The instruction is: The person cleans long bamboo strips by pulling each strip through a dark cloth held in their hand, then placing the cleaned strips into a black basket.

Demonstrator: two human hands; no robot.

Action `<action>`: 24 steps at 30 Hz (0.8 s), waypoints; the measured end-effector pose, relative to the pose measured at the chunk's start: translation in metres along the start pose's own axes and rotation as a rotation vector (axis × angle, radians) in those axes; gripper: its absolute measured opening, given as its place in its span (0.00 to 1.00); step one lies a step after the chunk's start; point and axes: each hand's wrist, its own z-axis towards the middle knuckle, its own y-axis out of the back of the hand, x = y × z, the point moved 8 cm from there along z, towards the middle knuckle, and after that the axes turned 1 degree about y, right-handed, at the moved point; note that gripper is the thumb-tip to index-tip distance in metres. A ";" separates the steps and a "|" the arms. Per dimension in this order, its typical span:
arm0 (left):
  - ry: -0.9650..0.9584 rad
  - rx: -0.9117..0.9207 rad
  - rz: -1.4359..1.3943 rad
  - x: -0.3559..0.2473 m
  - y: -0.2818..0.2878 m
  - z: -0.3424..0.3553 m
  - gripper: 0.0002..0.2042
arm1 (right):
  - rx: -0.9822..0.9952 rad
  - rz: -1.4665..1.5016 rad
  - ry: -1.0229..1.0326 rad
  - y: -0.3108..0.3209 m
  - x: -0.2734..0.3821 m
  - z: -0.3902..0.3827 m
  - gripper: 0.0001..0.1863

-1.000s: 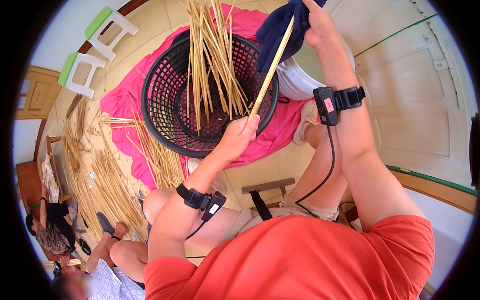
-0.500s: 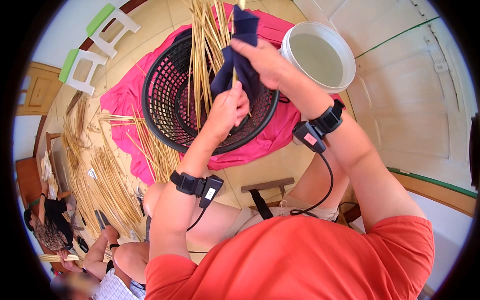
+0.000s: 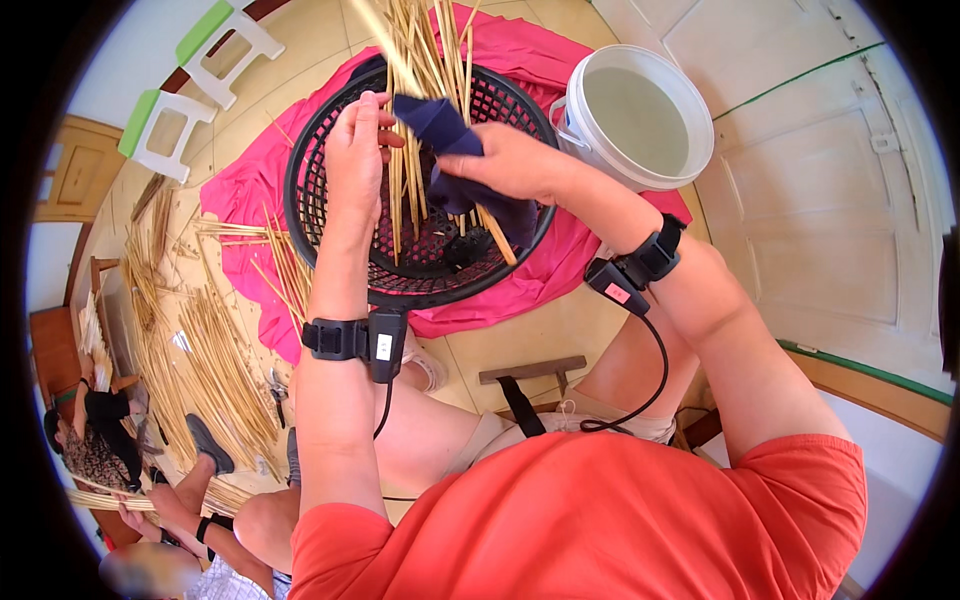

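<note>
My right hand grips a navy cloth wrapped round a long pale stick, which slants from upper left to lower right across the black mesh basket. My left hand is raised beside the cloth and stick, its fingers loosely bent and apart, with nothing visible held. A bunch of thin straw-coloured sticks stands in the basket behind my hands.
A white water bucket stands right of the basket on pink cloth. More sticks lie on the floor at left. Two green-topped stools are at upper left. Co-workers handle sticks at lower left. A door is at right.
My right hand has come down from the upper right onto the stick with the cloth. The stick now slants the opposite way. My left hand has moved up-left and loosened its grip.
</note>
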 end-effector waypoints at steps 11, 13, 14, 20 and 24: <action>-0.046 -0.043 -0.137 0.005 0.012 0.007 0.11 | 0.169 -0.206 0.097 -0.027 0.014 -0.012 0.15; -0.089 -0.172 -0.194 0.000 0.033 0.011 0.10 | 0.188 -0.233 0.134 -0.027 0.016 -0.013 0.15; -0.085 -0.223 -0.236 -0.004 0.048 0.017 0.11 | 0.201 -0.261 0.127 -0.028 0.018 -0.014 0.16; -0.132 -0.524 -0.293 -0.018 0.099 0.017 0.09 | 0.261 -0.282 0.195 -0.029 0.018 -0.021 0.15; -0.123 -0.628 -0.427 -0.013 0.142 0.017 0.06 | 0.397 -0.410 0.125 -0.026 0.013 -0.026 0.16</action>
